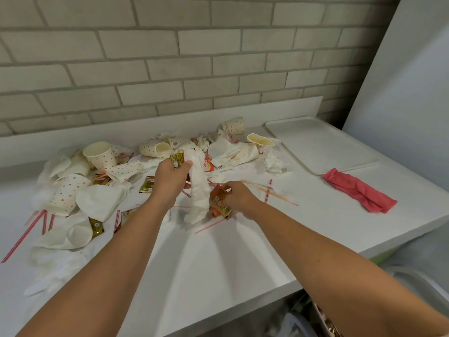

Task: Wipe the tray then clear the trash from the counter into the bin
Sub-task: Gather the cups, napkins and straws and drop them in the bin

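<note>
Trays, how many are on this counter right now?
1. The white tray lies at the back right of the counter, with the pink cloth beside its front corner. Nothing suggests another under the trash.

White surface [218,259]: tray [323,144] at 2 o'clock, pink cloth [359,190] touching its near corner. Dotted paper cups [100,154], napkins [99,200], sauce packets [147,184], striped straws [21,239] strewn 9 to 12 o'clock.
</note>
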Motion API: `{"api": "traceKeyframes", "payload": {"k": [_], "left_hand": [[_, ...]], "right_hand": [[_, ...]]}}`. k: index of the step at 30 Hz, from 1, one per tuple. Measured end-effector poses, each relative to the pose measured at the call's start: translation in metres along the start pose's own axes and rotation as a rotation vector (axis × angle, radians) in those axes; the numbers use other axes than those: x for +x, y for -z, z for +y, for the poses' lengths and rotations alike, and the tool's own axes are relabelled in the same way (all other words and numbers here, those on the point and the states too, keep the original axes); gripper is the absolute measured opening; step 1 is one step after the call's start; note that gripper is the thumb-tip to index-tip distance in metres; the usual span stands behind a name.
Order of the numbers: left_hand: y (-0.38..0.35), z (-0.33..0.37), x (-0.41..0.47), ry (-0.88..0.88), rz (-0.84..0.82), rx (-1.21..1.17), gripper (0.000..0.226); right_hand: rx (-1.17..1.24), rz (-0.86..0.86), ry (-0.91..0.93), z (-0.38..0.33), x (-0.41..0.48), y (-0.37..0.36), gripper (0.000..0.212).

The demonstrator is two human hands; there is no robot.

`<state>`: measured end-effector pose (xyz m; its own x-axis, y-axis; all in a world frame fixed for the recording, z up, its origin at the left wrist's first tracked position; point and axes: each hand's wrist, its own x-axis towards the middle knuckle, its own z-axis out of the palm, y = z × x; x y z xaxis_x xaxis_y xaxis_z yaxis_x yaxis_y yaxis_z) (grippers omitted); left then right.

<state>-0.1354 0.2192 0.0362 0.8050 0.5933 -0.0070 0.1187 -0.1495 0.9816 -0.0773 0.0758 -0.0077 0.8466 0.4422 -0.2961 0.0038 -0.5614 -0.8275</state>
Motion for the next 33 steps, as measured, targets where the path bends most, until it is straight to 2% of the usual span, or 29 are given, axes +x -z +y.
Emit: {"api": "traceKeyframes", "payload": {"k": [2, 5, 8, 11, 16, 19, 22, 25, 27, 30, 33], "left_hand": [[-0.008, 0.005, -0.004, -0.022, -0.006, -0.006, 0.012], [-0.027, 0.018, -0.015, -0.049, -0.042, -0.025, 0.011], [-0.055, 0.032, -0.03, -0.061, -0.109, -0.03, 0.01], [-0.089, 0.038, -0.048, -0.084, -0.218, -0.004, 0.013], [-0.157, 0.036, -0.094, -0.128, -0.434, 0.063, 0.017], [-0.196, 0.028, -0.125, -0.129, -0.591, 0.099, 0.022], [-0.228, 0.018, -0.157, -0.148, -0.726, 0.153, 0.027], [-0.254, 0.002, -0.187, -0.168, -0.825, 0.241, 0.028], [-0.27, -0.014, -0.203, -0.143, -0.894, 0.317, 0.03], [-0.289, -0.044, -0.221, -0.013, -0.991, 0.397, 0.03], [-0.3, -0.069, -0.231, 0.095, -1.007, 0.403, 0.028]], "right_hand": [[0.008, 0.027, 0.031, -0.002, -0.006, 0.014, 0.018], [0.061, 0.054, 0.051, -0.005, -0.022, 0.045, 0.023], [0.05, 0.069, 0.039, 0.0, -0.042, 0.082, 0.019], [-0.118, 0.048, -0.028, 0.013, -0.063, 0.122, 0.027], [-0.333, 0.007, -0.137, 0.052, -0.108, 0.178, 0.021], [-0.32, -0.008, -0.209, 0.082, -0.133, 0.203, 0.026], [-0.281, 0.001, -0.291, 0.118, -0.157, 0.22, 0.015], [-0.282, 0.035, -0.398, 0.157, -0.176, 0.227, 0.022], [-0.264, 0.046, -0.479, 0.181, -0.186, 0.225, 0.021], [-0.238, 0.068, -0.581, 0.213, -0.196, 0.22, 0.029], [-0.261, 0.128, -0.649, 0.242, -0.201, 0.212, 0.032]]}}
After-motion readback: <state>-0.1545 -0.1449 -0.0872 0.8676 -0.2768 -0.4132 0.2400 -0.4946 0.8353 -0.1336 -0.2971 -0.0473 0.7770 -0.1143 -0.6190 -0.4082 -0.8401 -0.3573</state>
